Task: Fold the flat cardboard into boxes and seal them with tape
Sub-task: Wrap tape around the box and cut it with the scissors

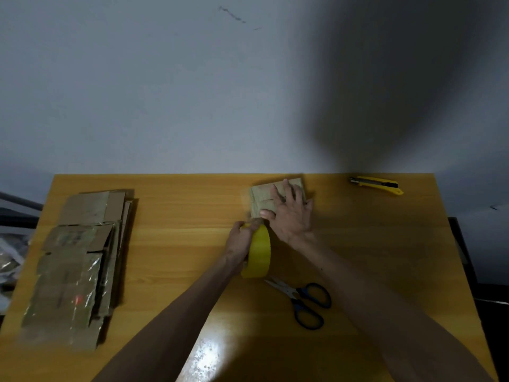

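Two hands are engaged mid-table. Black-handled scissors (303,300) are placed toward the near edge, right of centre. Just beyond, the yellow tape roll (259,253) is gripped by the left hand (239,241), fingers curled round it. The right hand (289,213) is laid flat, fingers spread, on the folded box (264,197), set toward the far edge, centre-right. The tape strip itself cannot be made out. Judgement: flaps should be pressed shut, tape pulled taut, centred on the seam, then smoothed down. Flat cardboard stack (77,260) is piled along the left edge. Yellow utility knife (377,184) is parked at the far right corner. Wooden table (179,216), glare patch near; plain grey wall behind, dimly lit.
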